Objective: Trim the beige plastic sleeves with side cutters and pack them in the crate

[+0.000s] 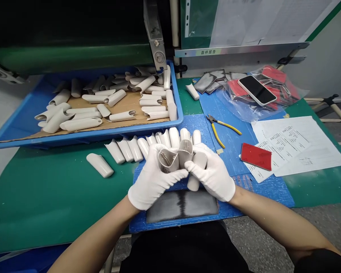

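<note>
A shallow plastic tray (88,137) lined with cardboard (125,108) sits at the back left of the bench mat (45,197) and holds a heap of curled moulded sleeves (85,123). Just in front of the tray, a row of the same sleeves (136,148) lies behind the gloved hands (182,170), partly on a corrugated plastic board (258,193), with a flat padded sheet (182,206) on the board before the hands. Right of the row lie pliers (218,127), then printed papers (298,148) under a rectangular card (255,156), while behind them a smartphone (257,90) rests on a plastic bag (233,102).
</note>
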A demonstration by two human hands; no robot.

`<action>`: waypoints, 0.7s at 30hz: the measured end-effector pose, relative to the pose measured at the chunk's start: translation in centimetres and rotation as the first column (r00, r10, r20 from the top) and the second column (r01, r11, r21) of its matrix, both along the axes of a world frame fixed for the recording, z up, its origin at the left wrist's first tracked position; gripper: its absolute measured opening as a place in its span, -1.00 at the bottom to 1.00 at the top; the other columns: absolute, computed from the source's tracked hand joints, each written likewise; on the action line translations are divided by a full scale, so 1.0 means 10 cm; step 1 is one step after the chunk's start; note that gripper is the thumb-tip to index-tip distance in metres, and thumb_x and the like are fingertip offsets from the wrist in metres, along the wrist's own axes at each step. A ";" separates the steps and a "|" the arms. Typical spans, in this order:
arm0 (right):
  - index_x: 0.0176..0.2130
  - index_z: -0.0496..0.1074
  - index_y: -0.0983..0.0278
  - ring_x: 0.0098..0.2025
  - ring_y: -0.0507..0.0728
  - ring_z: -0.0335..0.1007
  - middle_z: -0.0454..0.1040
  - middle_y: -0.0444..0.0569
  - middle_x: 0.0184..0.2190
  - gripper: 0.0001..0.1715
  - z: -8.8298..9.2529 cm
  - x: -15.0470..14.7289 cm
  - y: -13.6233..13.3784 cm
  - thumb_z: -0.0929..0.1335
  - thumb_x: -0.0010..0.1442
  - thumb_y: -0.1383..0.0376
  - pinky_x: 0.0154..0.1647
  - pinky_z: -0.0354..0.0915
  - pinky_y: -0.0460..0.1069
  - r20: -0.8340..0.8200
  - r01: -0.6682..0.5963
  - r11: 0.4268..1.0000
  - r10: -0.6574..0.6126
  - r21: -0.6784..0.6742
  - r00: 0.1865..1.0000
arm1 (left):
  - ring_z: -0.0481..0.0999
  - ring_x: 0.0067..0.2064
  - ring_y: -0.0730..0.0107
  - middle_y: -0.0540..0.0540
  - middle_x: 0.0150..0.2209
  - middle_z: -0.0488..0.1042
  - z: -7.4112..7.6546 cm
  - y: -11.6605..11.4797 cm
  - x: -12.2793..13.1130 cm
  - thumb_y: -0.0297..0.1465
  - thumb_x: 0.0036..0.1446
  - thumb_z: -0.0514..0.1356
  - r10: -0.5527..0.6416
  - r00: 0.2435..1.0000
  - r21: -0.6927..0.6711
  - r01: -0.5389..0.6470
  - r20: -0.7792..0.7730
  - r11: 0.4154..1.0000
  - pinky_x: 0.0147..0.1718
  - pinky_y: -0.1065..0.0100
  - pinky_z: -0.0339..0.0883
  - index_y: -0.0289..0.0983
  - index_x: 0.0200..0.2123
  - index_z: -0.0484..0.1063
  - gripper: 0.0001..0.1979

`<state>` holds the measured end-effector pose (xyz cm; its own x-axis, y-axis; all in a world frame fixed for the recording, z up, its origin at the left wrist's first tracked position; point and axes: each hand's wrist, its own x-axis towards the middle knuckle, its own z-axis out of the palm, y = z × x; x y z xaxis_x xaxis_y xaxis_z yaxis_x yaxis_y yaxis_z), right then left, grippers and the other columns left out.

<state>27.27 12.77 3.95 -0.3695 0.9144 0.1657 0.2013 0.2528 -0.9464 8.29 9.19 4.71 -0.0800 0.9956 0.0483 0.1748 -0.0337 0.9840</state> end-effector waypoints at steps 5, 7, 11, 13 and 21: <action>0.27 0.52 0.06 0.21 0.33 0.48 0.55 0.02 0.19 -0.49 0.01 0.02 -0.04 0.42 0.40 0.03 0.30 0.39 0.31 0.061 -0.079 0.995 0.075 0.060 0.995 | 0.53 -0.28 0.37 0.08 -0.32 0.43 -0.04 0.04 -0.02 -0.35 -0.24 0.63 0.075 0.997 -0.046 -0.076 -0.025 0.996 -0.28 0.29 0.55 -0.18 -0.28 0.26 -0.38; 0.32 0.48 0.04 0.23 0.33 0.47 0.55 0.03 0.19 -0.42 0.00 0.02 -0.05 0.44 0.38 0.02 0.32 0.39 0.29 0.104 -0.092 0.990 0.081 0.103 0.991 | 0.56 -0.27 0.34 0.06 -0.29 0.48 -0.04 0.05 -0.03 -0.36 -0.30 0.65 0.083 0.997 -0.023 -0.082 0.005 0.996 -0.25 0.27 0.57 -0.18 -0.25 0.30 -0.35; 0.41 0.38 0.03 0.31 0.31 0.43 0.54 0.03 0.22 -0.29 -0.01 0.01 -0.05 0.45 0.38 -0.03 0.38 0.34 0.27 0.098 -0.156 0.967 0.139 0.202 0.985 | 0.67 -0.04 0.17 -0.10 -0.04 0.64 0.01 0.05 -0.05 -0.37 -0.15 0.60 -0.025 0.992 -0.019 0.027 0.125 0.999 -0.02 0.16 0.62 -0.20 0.04 0.47 -0.35; 0.42 0.36 0.04 0.24 0.29 0.48 0.57 0.01 0.18 -0.27 0.01 0.03 -0.03 0.46 0.38 -0.02 0.36 0.37 0.25 0.085 -0.161 0.970 0.147 0.184 0.985 | 0.69 -0.04 0.16 -0.11 -0.06 0.68 0.04 0.04 -0.07 -0.36 0.00 0.53 -0.084 0.987 -0.021 0.088 0.134 0.996 0.04 0.13 0.62 -0.22 0.02 0.54 -0.50; 0.18 0.58 0.08 0.21 0.30 0.52 0.60 -0.02 0.12 -0.40 0.01 0.07 0.08 0.60 0.20 0.03 0.34 0.39 0.25 0.045 0.100 0.994 -0.102 0.050 0.994 | 0.66 -0.16 0.19 -0.10 -0.20 0.66 0.05 0.04 -0.07 -0.32 0.01 0.51 -0.128 0.991 -0.112 0.131 0.035 0.985 -0.11 0.16 0.58 -0.26 -0.18 0.53 -0.66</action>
